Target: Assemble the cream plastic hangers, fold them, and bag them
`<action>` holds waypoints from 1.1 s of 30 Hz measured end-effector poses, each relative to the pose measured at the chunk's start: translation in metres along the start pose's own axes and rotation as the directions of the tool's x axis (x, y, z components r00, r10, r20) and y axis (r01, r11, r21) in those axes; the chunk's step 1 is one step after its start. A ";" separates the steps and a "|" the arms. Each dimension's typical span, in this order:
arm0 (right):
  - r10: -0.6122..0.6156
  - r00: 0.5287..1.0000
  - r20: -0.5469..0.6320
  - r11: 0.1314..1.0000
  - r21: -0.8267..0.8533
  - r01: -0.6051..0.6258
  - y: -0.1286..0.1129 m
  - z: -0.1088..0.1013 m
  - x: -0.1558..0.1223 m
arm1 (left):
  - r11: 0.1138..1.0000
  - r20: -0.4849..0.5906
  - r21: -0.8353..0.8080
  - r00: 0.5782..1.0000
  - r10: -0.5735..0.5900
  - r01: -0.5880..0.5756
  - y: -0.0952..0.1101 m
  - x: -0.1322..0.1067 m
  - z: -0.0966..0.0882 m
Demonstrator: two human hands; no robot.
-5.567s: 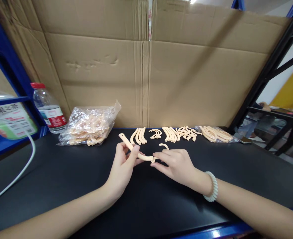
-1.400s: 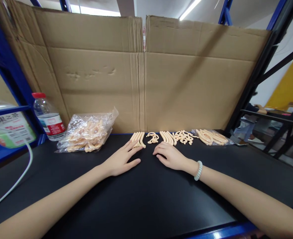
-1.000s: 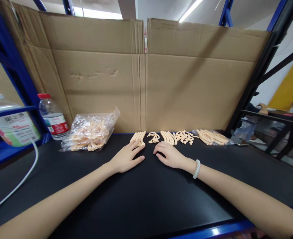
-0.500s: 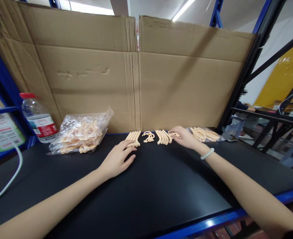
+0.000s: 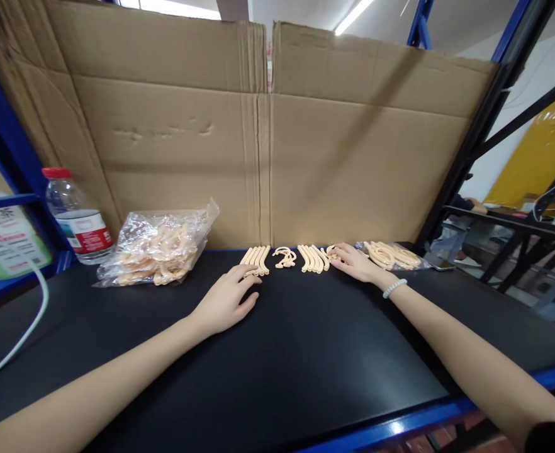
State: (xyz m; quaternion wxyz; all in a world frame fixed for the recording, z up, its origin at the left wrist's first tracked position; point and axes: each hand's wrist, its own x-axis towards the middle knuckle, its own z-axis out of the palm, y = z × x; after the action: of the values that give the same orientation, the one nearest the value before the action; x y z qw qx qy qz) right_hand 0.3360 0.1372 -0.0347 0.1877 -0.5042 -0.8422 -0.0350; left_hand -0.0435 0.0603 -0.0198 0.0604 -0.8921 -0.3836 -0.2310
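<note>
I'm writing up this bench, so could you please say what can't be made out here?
Head view: small pieces, largely hidden by right hand.
Head view: near ends of left row, partly covered by left hand.
Head view: labelled container, cut off by left edge.
Head view: count in left bag, obscured by glare and overlap.

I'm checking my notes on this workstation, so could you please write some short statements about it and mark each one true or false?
1. The left hand is at the near end of the left row of curved pieces. True.
2. Both wrists are bare. False: a pale bracelet circles the right one.
3. The right hand is at the loose pieces. True.
4. Every cap in view is blue. False: the bottle has a red one.
5. A tall cardboard panel stands behind the table. True.
</note>
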 end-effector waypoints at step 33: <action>0.192 0.942 -0.275 0.976 -0.051 -0.213 -0.031 -0.015 0.003 | 0.993 -0.039 0.006 0.992 -0.120 0.120 -0.002 -0.001 0.000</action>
State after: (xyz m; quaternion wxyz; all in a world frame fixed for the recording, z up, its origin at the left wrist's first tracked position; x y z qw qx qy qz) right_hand 0.3129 0.1205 -0.0156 0.2821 -0.5858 -0.7507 -0.1171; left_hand -0.0452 0.0607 -0.0200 0.0573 -0.8626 -0.4361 -0.2499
